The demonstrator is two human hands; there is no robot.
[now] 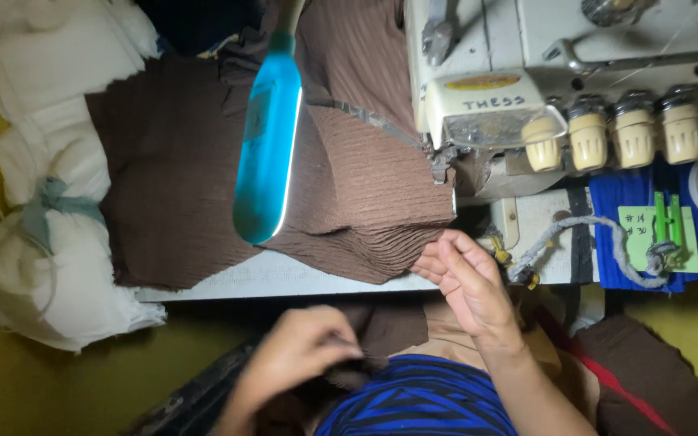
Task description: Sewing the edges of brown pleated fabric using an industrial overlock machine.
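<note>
Brown ribbed fabric lies across the white sewing table and runs under the presser foot of a grey-white overlock machine. My right hand rests at the table's front edge, its fingers touching the fabric's lower right edge. My left hand is below the table near my lap, fingers pinched shut on a dark brown piece of fabric that hangs there. A blue lamp bar glows above the cloth.
White stuffed bags are stacked at the left. Several cream tension knobs line the machine front. A grey cord, a green note and blue cloth sit at right. More brown fabric lies at lower right.
</note>
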